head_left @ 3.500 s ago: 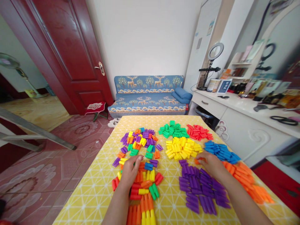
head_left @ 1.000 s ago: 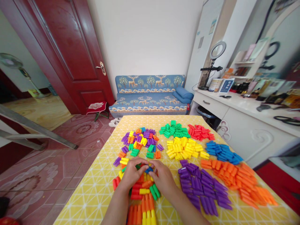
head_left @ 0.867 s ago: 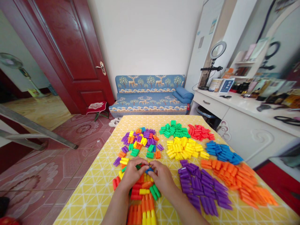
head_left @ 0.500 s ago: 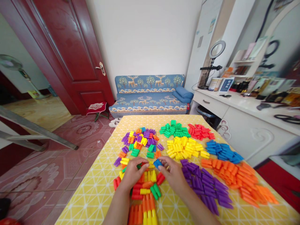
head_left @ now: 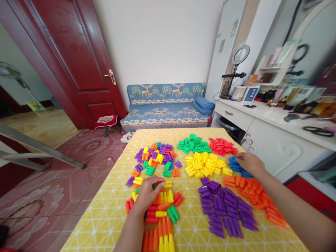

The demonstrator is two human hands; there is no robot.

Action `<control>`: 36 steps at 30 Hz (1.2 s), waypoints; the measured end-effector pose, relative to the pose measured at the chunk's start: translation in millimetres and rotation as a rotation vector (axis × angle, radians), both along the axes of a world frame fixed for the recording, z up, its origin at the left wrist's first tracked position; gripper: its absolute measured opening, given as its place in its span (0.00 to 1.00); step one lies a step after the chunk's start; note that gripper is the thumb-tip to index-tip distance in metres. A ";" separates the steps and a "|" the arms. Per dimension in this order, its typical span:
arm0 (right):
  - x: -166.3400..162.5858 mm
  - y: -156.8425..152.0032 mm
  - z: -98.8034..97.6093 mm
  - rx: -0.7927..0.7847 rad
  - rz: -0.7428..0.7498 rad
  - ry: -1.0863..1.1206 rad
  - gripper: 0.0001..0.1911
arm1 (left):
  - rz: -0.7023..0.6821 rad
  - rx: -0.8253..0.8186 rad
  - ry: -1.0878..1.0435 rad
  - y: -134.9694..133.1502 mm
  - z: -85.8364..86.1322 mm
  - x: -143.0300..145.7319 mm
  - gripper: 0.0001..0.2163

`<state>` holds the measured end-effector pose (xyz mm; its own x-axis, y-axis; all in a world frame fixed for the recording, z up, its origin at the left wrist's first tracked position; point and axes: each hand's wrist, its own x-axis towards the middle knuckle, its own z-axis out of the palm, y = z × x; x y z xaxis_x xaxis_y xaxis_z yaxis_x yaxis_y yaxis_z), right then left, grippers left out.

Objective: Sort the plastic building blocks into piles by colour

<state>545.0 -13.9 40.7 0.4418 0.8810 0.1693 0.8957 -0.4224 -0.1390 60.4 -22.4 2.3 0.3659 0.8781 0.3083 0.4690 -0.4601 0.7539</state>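
My left hand (head_left: 149, 191) is closed over the mixed-colour plastic building pieces near the table's front left. A bit of green shows by its fingertips, but what they grip, if anything, is hidden. My right hand (head_left: 249, 163) reaches far right, its fingers pinched at a blue plastic piece (head_left: 232, 159) on the edge of the blue pile (head_left: 240, 168). Between my arms lie yellow pieces (head_left: 168, 196), green pieces (head_left: 173, 213), red pieces (head_left: 178, 198) and rows of orange pieces (head_left: 150, 240).
Sorted piles of purple (head_left: 227, 208), orange (head_left: 254, 192), yellow (head_left: 204, 164), green (head_left: 193, 144) and red pieces (head_left: 222, 146) cover the right side. A mixed heap (head_left: 157, 154) sits at the back left of the yellow tablecloth (head_left: 102, 217). A white dresser (head_left: 280, 133) stands to the right.
My right hand has moved from the middle to the blue pile at the right, carrying a blue piece. The left hand stays nearly in place. The view has shifted slightly.
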 end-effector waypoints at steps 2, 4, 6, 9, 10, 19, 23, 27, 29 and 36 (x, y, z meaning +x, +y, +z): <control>1.8 0.5 -3.4 -0.046 0.032 -0.015 0.12 | 0.005 -0.001 0.001 0.0 -0.1 -0.2 0.10; 2.1 -0.7 -6.6 -0.055 0.045 -0.028 0.12 | 0.004 -0.001 0.001 -0.2 0.1 0.1 0.09; 2.7 -2.3 -8.4 -0.063 0.045 -0.040 0.12 | 0.005 -0.001 -0.002 -0.4 0.3 0.4 0.09; -1.7 -3.7 -4.5 -0.066 0.021 -0.080 0.14 | 0.013 -0.001 -0.004 -0.8 0.9 0.8 0.09; -7.3 -4.1 -1.1 -0.046 0.021 -0.107 0.15 | 0.016 -0.002 -0.002 -1.0 1.2 0.9 0.09; -207.0 -47.5 10.8 0.208 0.694 0.381 0.15 | -0.014 0.030 -0.001 -1.5 1.7 2.3 0.07; -286.6 -64.1 -19.8 0.236 0.759 0.606 0.25 | 0.077 0.106 -0.010 1.3 -2.1 -0.7 0.10; -312.5 -47.3 -43.3 0.356 0.684 0.648 0.26 | 0.265 0.214 0.072 5.4 -5.7 -5.4 0.14; -315.0 -32.1 -46.1 0.383 0.666 0.623 0.25 | 0.349 0.227 0.156 7.4 -7.7 -6.5 0.18; -318.3 3.1 -28.2 0.184 0.679 0.369 0.30 | 0.447 0.182 0.465 10.9 -9.7 0.3 0.28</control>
